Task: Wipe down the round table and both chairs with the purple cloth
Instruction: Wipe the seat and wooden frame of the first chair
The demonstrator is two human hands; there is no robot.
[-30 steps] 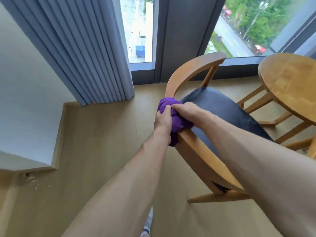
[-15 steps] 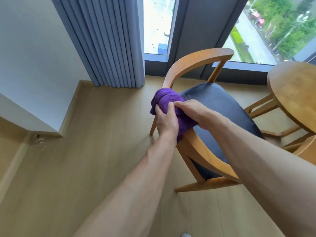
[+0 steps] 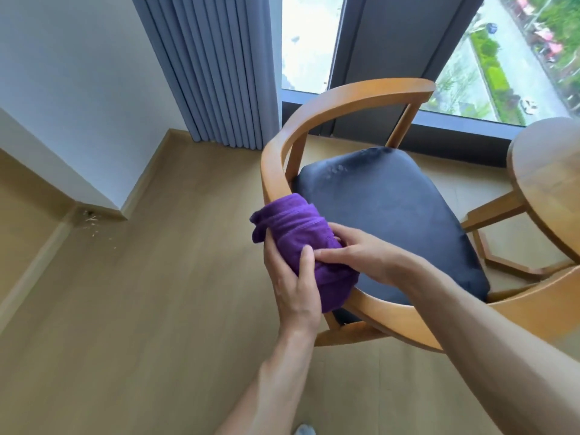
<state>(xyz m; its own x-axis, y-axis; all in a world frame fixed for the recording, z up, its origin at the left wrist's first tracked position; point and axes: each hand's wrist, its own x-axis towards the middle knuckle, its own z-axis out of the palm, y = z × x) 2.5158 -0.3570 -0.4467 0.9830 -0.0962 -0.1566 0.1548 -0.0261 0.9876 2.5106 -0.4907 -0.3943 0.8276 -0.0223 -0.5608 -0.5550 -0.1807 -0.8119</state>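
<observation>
Pale wood floor (image 3: 131, 324) in a corner room, white wall (image 3: 72, 76) to the left, grey-blue pleated curtain (image 3: 213, 70) hanging beside a tall window (image 3: 306, 39) with a street and greenery far below. Scattered bits of debris (image 3: 94, 226) on the floor near the wall's corner.

Near the window, a wooden chair (image 3: 351, 95) with a curved backrest rail sweeping round from the far side to the near side, and a dark padded seat (image 3: 392, 211). At the right edge, part of the round table (image 3: 546, 171), wooden, close to the chair's seat, one of its legs slanting down toward the floor.

Wrapped over the near-left stretch of the chair's rail, the purple cloth (image 3: 295, 227), bunched into a thick roll that covers the wood there, one loose end sticking out to the left.

On the outer side of the rail, the left hand (image 3: 290, 287), fingers and thumb curled round the cloth, thumb lying over its top. On the seat side, the right hand (image 3: 357, 254), fingers curled into the cloth and clutching it, index finger reaching across to touch the left thumb. Both bare forearms stretching in from the lower edge. At the very bottom, the tip of a light shoe (image 3: 304, 430).
</observation>
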